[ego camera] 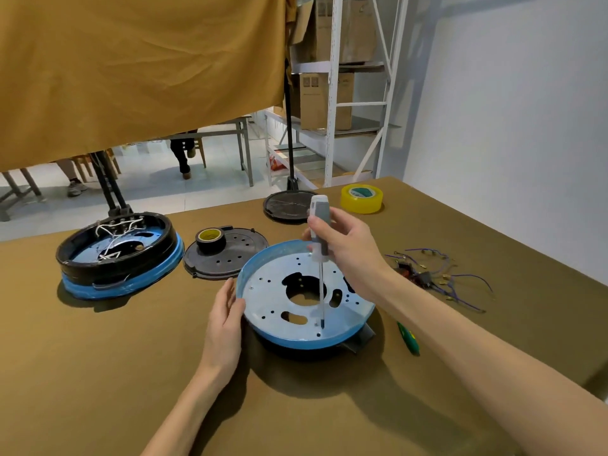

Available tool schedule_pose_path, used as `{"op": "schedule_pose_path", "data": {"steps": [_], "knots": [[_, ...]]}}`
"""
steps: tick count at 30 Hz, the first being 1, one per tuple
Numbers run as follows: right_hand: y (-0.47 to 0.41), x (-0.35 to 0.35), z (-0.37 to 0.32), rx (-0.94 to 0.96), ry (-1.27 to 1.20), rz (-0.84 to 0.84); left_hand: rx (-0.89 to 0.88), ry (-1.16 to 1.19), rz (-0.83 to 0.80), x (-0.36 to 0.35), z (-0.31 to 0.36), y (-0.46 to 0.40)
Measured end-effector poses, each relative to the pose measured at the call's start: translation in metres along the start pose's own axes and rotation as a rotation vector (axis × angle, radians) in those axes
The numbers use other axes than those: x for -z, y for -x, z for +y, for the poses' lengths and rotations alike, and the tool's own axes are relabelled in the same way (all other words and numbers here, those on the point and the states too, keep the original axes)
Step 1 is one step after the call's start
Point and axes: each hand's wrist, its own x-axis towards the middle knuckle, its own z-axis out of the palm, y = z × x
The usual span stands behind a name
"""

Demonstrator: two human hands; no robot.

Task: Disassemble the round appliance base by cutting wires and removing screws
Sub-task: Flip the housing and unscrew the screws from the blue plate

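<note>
- Your right hand (348, 255) has its grip closed round the screwdriver (319, 245), held upright.
- Below that grip, the tip meets the round base (263, 304) near its front rim, on the surface (98, 373).
- Your left hand (225, 320), fingers straight, presses the base's left rim.
- Right of the grip lie cut wires (437, 274).

Bare table (98, 373) near-left of base (263, 311)
</note>
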Motion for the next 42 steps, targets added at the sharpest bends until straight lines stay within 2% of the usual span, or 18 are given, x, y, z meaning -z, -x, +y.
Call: {"op": "schedule_pose_path", "data": {"steps": [3,7,13,22,33,37,42], "knots": [[-0.012,-0.019,0.002,-0.007,-0.169,-0.068,-0.032,-0.016,0.002,0.003,-0.002,-0.002],[-0.029,-0.035,-0.001,-0.074,-0.267,-0.042,-0.033,-0.033,0.075,0.004,-0.002,-0.003],[-0.034,-0.058,-0.003,-0.195,-0.388,-0.134,0.018,-0.004,0.039,0.002,0.004,-0.001],[-0.034,-0.093,0.007,-0.174,-0.310,-0.228,0.054,-0.037,0.076,0.001,0.005,-0.002],[-0.028,-0.103,0.014,-0.160,-0.246,-0.222,0.065,-0.073,0.072,0.001,0.007,-0.001],[-0.025,-0.104,0.008,-0.191,-0.215,-0.187,0.075,-0.065,0.072,0.002,0.008,0.000],[-0.026,-0.105,-0.013,-0.268,-0.011,-0.041,0.068,-0.079,0.070,0.003,0.008,0.003]]}}
